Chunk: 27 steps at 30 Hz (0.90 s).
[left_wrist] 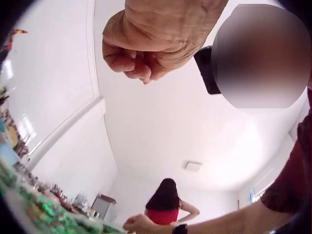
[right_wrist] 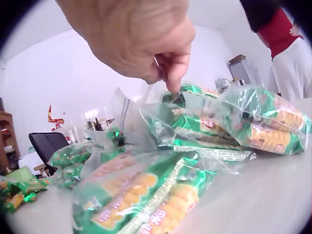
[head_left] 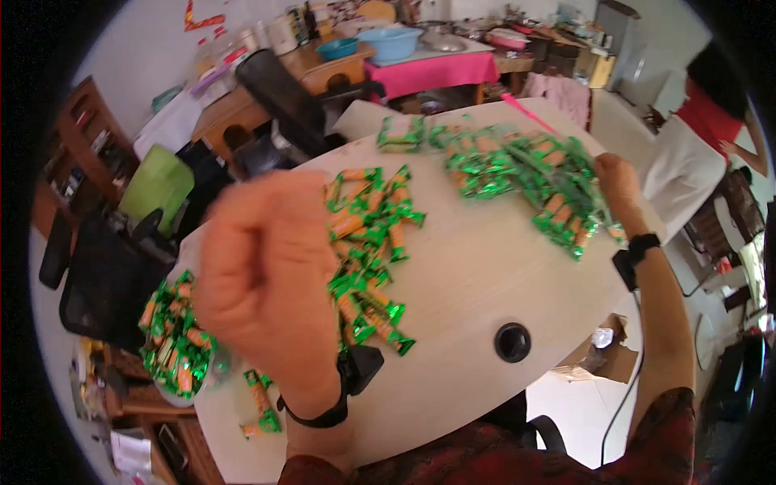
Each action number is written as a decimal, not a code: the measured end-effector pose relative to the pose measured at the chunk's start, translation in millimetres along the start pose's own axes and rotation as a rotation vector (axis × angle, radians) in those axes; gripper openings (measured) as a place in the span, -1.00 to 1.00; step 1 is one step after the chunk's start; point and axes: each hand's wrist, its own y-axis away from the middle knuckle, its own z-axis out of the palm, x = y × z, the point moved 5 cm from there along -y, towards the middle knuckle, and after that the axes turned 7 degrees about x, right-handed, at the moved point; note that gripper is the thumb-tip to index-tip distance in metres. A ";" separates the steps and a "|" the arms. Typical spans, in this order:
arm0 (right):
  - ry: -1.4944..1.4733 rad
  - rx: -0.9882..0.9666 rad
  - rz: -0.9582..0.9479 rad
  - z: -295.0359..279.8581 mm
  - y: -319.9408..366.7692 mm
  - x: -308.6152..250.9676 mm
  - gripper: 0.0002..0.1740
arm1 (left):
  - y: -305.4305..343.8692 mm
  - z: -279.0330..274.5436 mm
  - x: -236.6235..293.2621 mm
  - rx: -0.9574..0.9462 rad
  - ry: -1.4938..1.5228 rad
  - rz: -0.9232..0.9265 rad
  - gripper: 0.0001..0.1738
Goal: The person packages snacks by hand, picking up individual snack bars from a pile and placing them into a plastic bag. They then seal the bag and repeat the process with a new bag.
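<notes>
My left hand (head_left: 267, 275) is raised over the table's left side, blurred and close to the head camera. In the left wrist view its fingers (left_wrist: 139, 68) are curled in with nothing showing between them. Below it lies a spread of loose green-and-orange snack packets (head_left: 376, 234). My right hand (head_left: 618, 186) is at the far right, at the clear bags of snack packets (head_left: 558, 186). In the right wrist view its curled fingers (right_wrist: 178, 78) pinch the top of a clear plastic bag (right_wrist: 195, 117); the fingertips are partly hidden.
Another heap of packets (head_left: 174, 339) sits at the table's left edge. A round black object (head_left: 512, 343) lies near the front edge. A green chair (head_left: 158, 186) and black chairs stand left. A person in red (head_left: 715, 113) is at the right. An opened carton (head_left: 606, 352) sits below.
</notes>
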 end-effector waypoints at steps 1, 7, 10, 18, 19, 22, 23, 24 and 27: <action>0.040 -0.042 0.017 -2.8 -1.1 0.2 -0.72 | -8.5 -13.4 2.2 0.105 0.153 0.073 -0.92; -0.246 0.063 -0.151 -33.3 33.9 -45.6 -0.63 | -21.5 -84.6 35.5 0.267 0.389 0.319 -0.70; -0.697 -0.232 -0.007 -44.4 91.0 -92.6 -0.71 | -27.5 -95.8 42.2 0.155 0.450 0.332 -0.72; -1.272 -0.727 0.395 -43.0 225.7 -160.9 -0.79 | -130.3 -63.9 -51.5 0.014 -0.578 0.407 -0.76; -1.282 -0.732 0.464 -36.1 232.6 -162.6 -0.80 | -148.6 -58.1 -81.2 -0.082 -0.799 0.468 -0.76; -1.308 -0.718 0.536 -25.5 246.4 -163.2 -0.81 | -167.3 -54.3 -198.2 -0.715 -1.445 0.195 -0.70; -1.315 -0.699 0.547 -24.0 248.7 -162.5 -0.82 | -159.1 -56.6 -222.7 -0.862 -1.527 0.149 -0.64; -1.311 -0.701 0.573 -26.3 248.8 -163.2 -0.82 | -147.5 -56.6 -230.8 -0.971 -1.517 0.006 -0.58; -1.292 -0.689 0.631 -26.4 250.5 -154.7 -0.82 | -111.6 -63.3 -256.5 -1.093 -1.592 -0.237 -0.45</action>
